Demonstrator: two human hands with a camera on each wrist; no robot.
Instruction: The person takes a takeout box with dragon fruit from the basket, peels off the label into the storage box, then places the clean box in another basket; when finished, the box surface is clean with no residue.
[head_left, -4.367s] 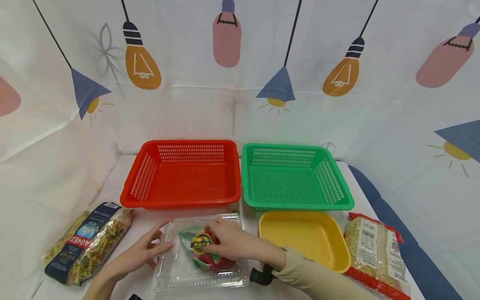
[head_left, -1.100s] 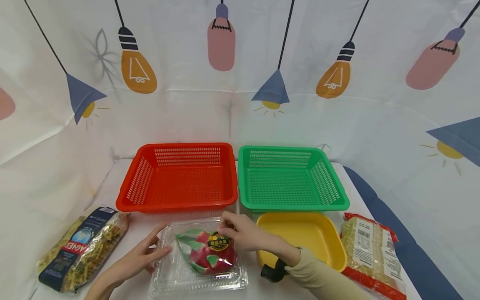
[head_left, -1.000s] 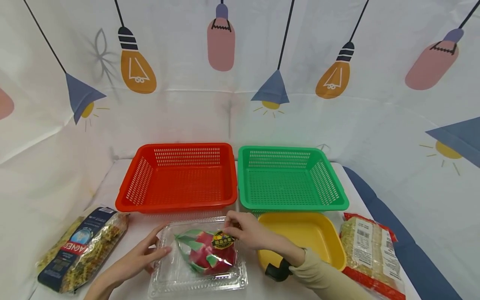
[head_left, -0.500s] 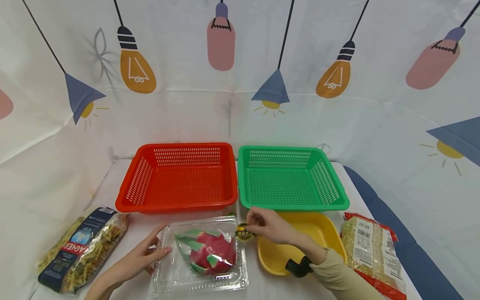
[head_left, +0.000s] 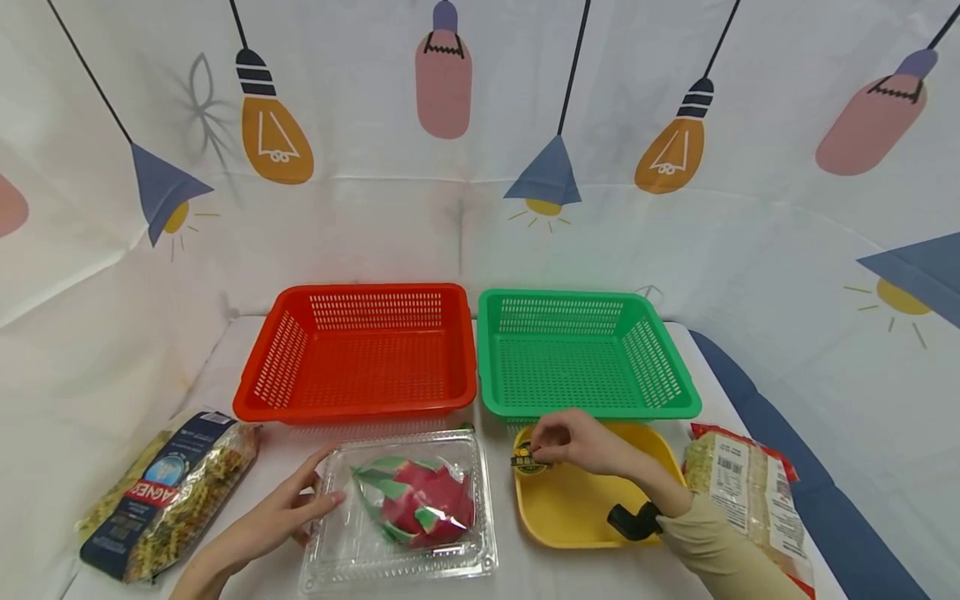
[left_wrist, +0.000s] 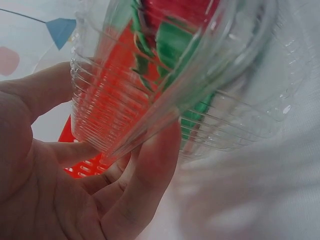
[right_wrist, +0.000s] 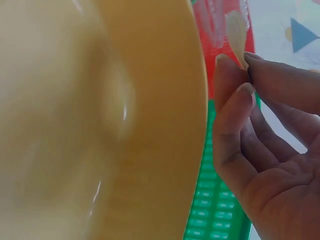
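A clear plastic clamshell box lies in front of me with a red and green dragon fruit inside. My left hand grips the box's left side; in the left wrist view its fingers bend around the ribbed wall. Over the left part of the yellow tub, my right hand pinches a round black and gold sticker between thumb and fingertips. The right wrist view shows the sticker's pale back beyond the tub's rim.
A red basket and a green basket stand side by side at the back. A pasta bag lies at the left, another clear and red food bag at the right. A patterned cloth hangs behind.
The sticker was on the box lid above the dragon fruit; my right hand has peeled it off and carried it right, over the yellow tub. My left hand keeps its place on the box.
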